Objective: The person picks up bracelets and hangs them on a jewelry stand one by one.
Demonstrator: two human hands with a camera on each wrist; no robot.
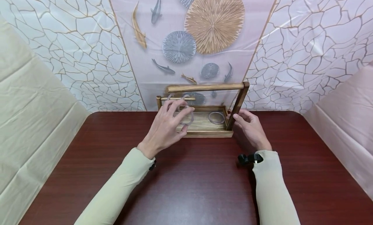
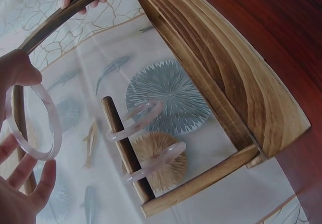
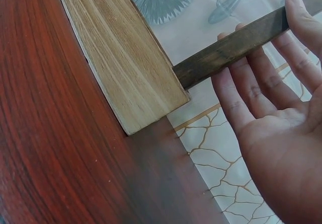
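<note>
My left hand (image 1: 164, 127) pinches a pale, translucent lavender bangle (image 2: 56, 133) between thumb and fingertips, in front of a wooden jewelry stand (image 1: 209, 134). Two similar bangles hang on the stand's lower, short bar (image 2: 121, 133); in the head view the left hand partly covers them. Another bangle (image 1: 216, 123) lies in the stand's tray at the right end. With thumb in front and fingers behind, my right hand (image 1: 253, 129) grips the dark upright post (image 3: 231, 50) that carries the longer top bar (image 1: 204, 88).
The stand is at the back edge of a dark red-brown table (image 1: 189, 186). Close behind it hangs a patterned cloth (image 1: 140, 72) with fish and round leaf shapes. Pale cloth panels (image 1: 38, 121) flank the table.
</note>
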